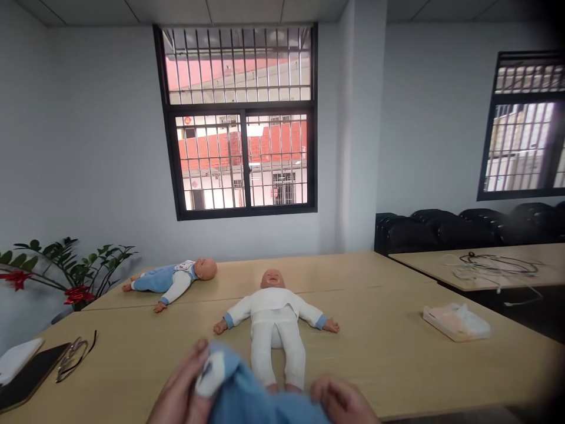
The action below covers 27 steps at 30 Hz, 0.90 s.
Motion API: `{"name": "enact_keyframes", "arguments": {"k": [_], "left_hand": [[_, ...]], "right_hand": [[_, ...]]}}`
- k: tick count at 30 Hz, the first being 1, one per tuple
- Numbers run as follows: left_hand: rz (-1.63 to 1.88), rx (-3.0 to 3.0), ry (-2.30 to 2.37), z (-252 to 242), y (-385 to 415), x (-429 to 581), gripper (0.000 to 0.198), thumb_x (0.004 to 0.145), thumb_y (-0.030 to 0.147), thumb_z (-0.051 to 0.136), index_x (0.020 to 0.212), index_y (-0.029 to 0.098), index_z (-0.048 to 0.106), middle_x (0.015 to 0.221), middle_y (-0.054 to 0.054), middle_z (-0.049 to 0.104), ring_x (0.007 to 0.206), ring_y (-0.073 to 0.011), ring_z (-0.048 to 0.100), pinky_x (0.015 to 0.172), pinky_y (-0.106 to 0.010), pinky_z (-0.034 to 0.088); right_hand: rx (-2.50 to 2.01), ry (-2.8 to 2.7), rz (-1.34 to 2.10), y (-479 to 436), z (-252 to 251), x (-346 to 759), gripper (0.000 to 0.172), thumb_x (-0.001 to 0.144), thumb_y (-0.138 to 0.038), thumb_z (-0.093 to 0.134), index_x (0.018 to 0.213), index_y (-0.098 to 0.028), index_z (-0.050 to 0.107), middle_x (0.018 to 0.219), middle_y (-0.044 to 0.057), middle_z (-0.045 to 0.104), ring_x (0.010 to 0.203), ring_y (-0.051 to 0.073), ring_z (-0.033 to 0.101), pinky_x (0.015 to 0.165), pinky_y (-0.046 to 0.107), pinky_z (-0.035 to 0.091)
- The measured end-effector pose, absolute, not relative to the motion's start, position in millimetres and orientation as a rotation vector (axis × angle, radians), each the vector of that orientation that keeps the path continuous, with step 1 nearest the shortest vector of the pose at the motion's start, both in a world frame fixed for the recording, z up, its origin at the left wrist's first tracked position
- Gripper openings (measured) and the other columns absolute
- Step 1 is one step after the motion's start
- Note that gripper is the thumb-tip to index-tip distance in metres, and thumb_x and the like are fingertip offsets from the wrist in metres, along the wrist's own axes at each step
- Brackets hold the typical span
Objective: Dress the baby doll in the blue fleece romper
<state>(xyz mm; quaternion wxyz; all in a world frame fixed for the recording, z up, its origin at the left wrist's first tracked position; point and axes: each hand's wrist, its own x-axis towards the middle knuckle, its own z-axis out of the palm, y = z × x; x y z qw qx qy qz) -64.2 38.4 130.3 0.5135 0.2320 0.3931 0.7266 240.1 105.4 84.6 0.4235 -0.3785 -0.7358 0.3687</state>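
Observation:
My left hand point(179, 386) and my right hand point(342, 400) both grip a light blue baby garment point(251, 397) with a white cuff at the bottom edge of the view. Just beyond it a baby doll in white clothes point(274, 321) lies on its back on the wooden table point(388, 353), arms spread, feet toward me. A second doll in a blue and white outfit point(172, 280) lies on its side farther back left.
Eyeglasses point(73, 356) and a dark tablet point(26, 377) lie at the left edge. A plastic-wrapped packet point(457, 321) sits to the right. Cables point(494, 265) lie on another table at right, black chairs point(463, 229) behind. A potted plant point(66, 268) stands at left.

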Motion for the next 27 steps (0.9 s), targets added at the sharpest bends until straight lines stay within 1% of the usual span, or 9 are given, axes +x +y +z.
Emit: {"name": "enact_keyframes", "arguments": {"k": [4,8,10,13,15,17,20,24,27], "left_hand": [[1.876,0.580,0.578,208,98,-55,0.009,0.090,0.009,0.062,0.091,0.017,0.063,0.088,-0.001,0.069,0.084,-0.0098,0.068,0.085,-0.021,0.060],[2.110,0.850,0.334,270,139,-62,0.015,0.083,0.015,0.073,0.089,0.019,0.059,0.078,0.004,0.062,0.074,-0.0086,0.062,0.079,-0.021,0.056],[2.146,0.943,0.338,274,145,-65,0.024,0.078,0.020,0.079,0.092,0.021,0.060,0.082,0.004,0.063,0.075,-0.0087,0.061,0.075,-0.020,0.053],[2.125,1.006,0.560,240,140,-63,0.029,0.075,0.026,0.084,0.092,0.021,0.060,0.086,0.004,0.062,0.074,-0.0075,0.058,0.068,-0.017,0.048],[1.998,0.999,0.791,196,128,-59,0.031,0.077,0.033,0.083,0.094,0.022,0.060,0.082,0.006,0.058,0.068,-0.0071,0.054,0.062,-0.016,0.044],[1.753,1.017,1.025,146,109,-57,0.034,0.080,0.042,0.082,0.098,0.023,0.061,0.078,0.006,0.058,0.064,-0.0083,0.051,0.059,-0.017,0.042],[1.312,1.164,1.150,87,76,-58,0.040,0.085,0.054,0.076,0.103,0.020,0.066,0.080,0.001,0.065,0.070,-0.0123,0.058,0.065,-0.020,0.045],[1.014,1.315,1.229,67,77,-67,0.043,0.093,0.055,0.064,0.111,0.016,0.073,0.094,-0.008,0.074,0.068,-0.0149,0.063,0.068,-0.024,0.048],[1.220,1.540,1.366,75,130,-71,0.031,0.092,0.042,0.069,0.108,0.017,0.075,0.098,-0.009,0.075,0.088,-0.0200,0.066,0.082,-0.026,0.050]], "right_hand": [[-1.015,-1.773,0.950,182,176,229,0.019,0.083,-0.035,0.057,0.082,-0.020,0.069,0.080,0.004,0.070,0.074,0.019,0.061,0.065,0.028,0.047],[-0.943,-1.733,0.615,223,272,219,0.022,0.087,-0.027,0.049,0.093,-0.020,0.070,0.074,0.002,0.065,0.061,0.014,0.047,0.058,0.026,0.035],[-0.796,-1.787,0.432,230,292,219,0.023,0.087,-0.022,0.047,0.092,-0.020,0.070,0.082,0.003,0.068,0.068,0.015,0.052,0.064,0.027,0.038],[-0.713,-1.880,0.302,230,272,223,0.025,0.085,-0.016,0.046,0.088,-0.021,0.070,0.093,0.003,0.070,0.081,0.016,0.058,0.074,0.028,0.042],[-0.786,-1.952,0.383,225,232,227,0.026,0.084,-0.014,0.046,0.087,-0.021,0.071,0.091,0.002,0.071,0.078,0.016,0.058,0.074,0.028,0.044],[-0.876,-2.074,0.562,215,184,232,0.027,0.085,-0.014,0.047,0.089,-0.021,0.073,0.089,0.002,0.072,0.076,0.016,0.059,0.076,0.029,0.046],[-0.887,-2.357,0.820,195,122,243,0.027,0.087,-0.016,0.049,0.093,-0.023,0.075,0.095,0.003,0.074,0.089,0.019,0.066,0.082,0.030,0.049],[-0.908,-2.445,0.768,197,85,248,0.026,0.093,-0.020,0.049,0.099,-0.024,0.074,0.103,0.004,0.074,0.096,0.021,0.066,0.084,0.031,0.048],[-0.960,-2.301,0.632,232,85,230,0.026,0.100,-0.029,0.047,0.102,-0.022,0.072,0.108,0.007,0.073,0.100,0.022,0.064,0.090,0.033,0.046]]}}
